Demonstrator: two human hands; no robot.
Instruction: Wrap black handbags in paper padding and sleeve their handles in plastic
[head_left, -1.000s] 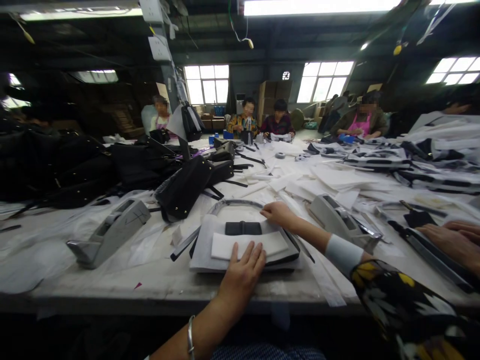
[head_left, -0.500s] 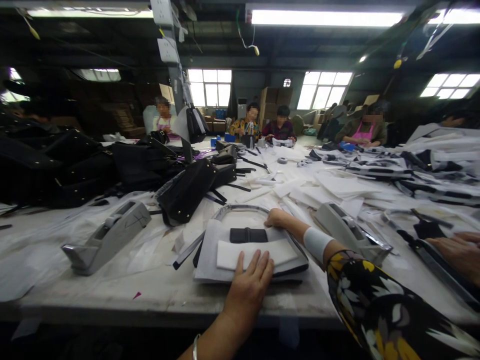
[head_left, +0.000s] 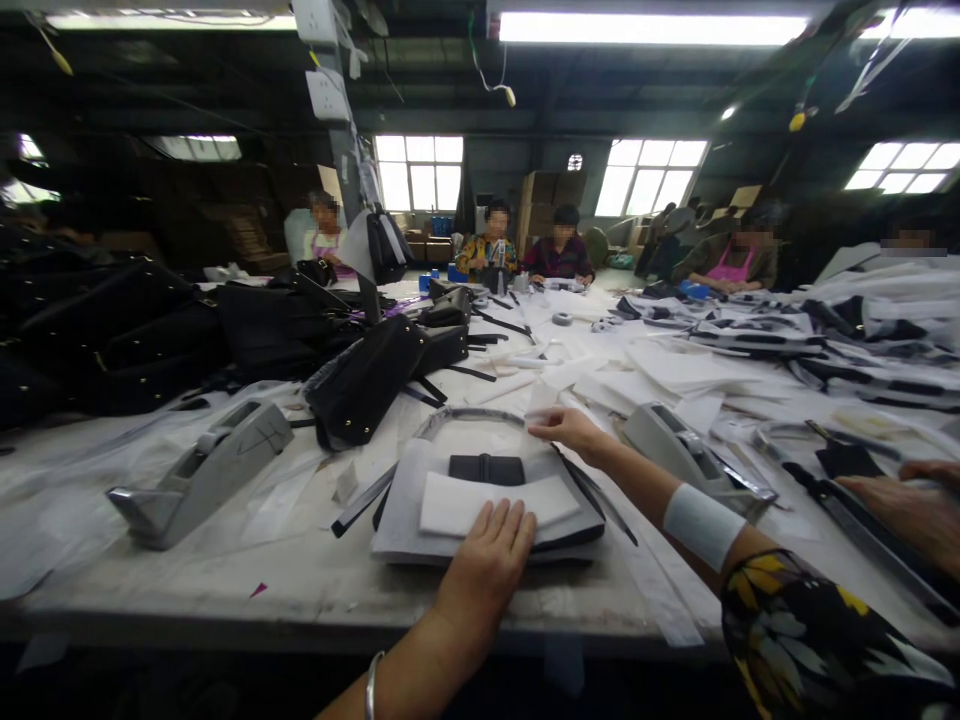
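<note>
In front of me a black handbag (head_left: 577,535) lies on the table, its front mostly covered by a pale sheet (head_left: 405,500). A wrapped round handle (head_left: 472,412) arches from its far side, and a black tab (head_left: 469,470) shows on its front. My left hand (head_left: 487,560) rests with fingers stretched out over a white padding piece (head_left: 450,510) on the bag. Beyond the bag's right corner, near the handle's end, my right hand (head_left: 574,430) has thumb and fingers pinched together at a thin whitish sheet (head_left: 541,396).
Grey tape dispensers stand left (head_left: 202,480) and right (head_left: 686,455) of the bag. Black bags (head_left: 367,380) are heaped at left. White sheets (head_left: 675,370) litter the table's middle. A co-worker's hand (head_left: 900,500) is at the right edge; other people sit across the table.
My right hand has lifted off the bag's upper right corner, and a thin whitish sheet now shows at its fingers. My left hand stays flat on the padding. The view has shifted slightly.
</note>
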